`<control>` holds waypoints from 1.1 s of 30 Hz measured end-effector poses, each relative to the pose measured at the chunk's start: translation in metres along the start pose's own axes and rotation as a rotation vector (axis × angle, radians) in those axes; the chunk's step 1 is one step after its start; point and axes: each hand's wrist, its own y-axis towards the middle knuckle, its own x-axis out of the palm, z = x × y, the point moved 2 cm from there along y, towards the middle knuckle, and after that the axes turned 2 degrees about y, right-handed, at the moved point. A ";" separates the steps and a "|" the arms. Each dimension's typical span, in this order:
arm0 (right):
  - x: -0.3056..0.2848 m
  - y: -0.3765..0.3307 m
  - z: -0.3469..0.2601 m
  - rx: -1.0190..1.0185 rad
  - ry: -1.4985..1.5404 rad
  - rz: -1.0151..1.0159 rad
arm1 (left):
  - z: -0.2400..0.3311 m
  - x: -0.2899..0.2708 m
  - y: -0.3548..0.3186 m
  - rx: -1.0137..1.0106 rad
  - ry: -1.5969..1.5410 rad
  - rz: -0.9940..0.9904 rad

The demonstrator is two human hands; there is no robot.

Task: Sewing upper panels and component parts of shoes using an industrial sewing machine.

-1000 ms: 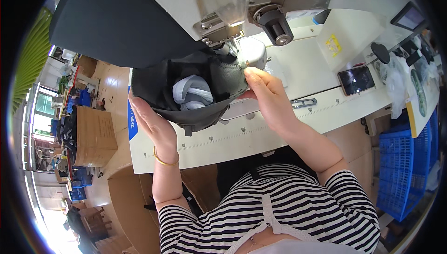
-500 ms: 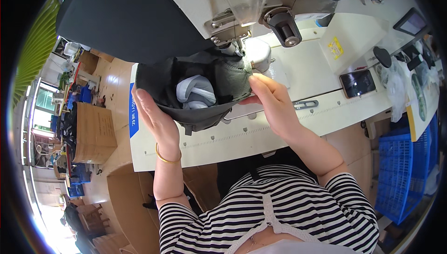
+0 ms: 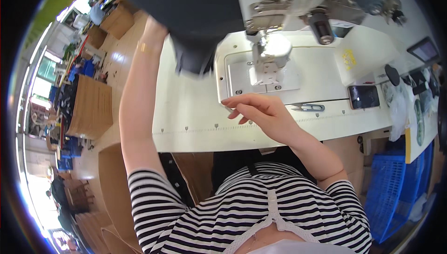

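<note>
My left arm stretches forward, and my left hand (image 3: 155,29) goes behind a large dark panel (image 3: 186,2) that hides its fingers. Beside it, a black fabric piece (image 3: 193,56) hangs blurred below the panel, left of the sewing machine's needle area. Whether my left hand grips that piece cannot be seen. Over the table's front part, my right hand (image 3: 260,114) is open with loosely bent fingers and nothing in them. The sewing machine's presser foot and needle plate (image 3: 279,79) lie just beyond it. Thread snips (image 3: 308,107) rest on the table to its right.
A phone (image 3: 364,96) lies on the white table (image 3: 195,137) at the right, near plastic bags (image 3: 398,100). Blue crates (image 3: 386,193) stand on the floor at the right. Cardboard boxes (image 3: 91,107) are at the left, and an open carton (image 3: 111,179) sits below the table's left end.
My right hand has let go of the black fabric piece and drawn slightly back. The piece has moved left, away from the needle, as my left hand reached forward. My view shifted.
</note>
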 end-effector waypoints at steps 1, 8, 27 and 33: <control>0.002 -0.002 0.001 0.036 -0.052 -0.044 | 0.007 0.004 0.007 0.092 0.058 -0.077; 0.010 -0.007 0.017 0.127 -0.092 -0.008 | 0.039 0.013 0.018 0.601 0.574 -0.476; 0.202 0.031 0.170 0.194 -0.585 -0.381 | -0.339 -0.443 -0.853 -1.249 0.611 1.392; 0.269 0.068 0.203 -0.487 -1.172 -0.498 | -0.478 -0.424 -0.903 -1.635 0.448 1.212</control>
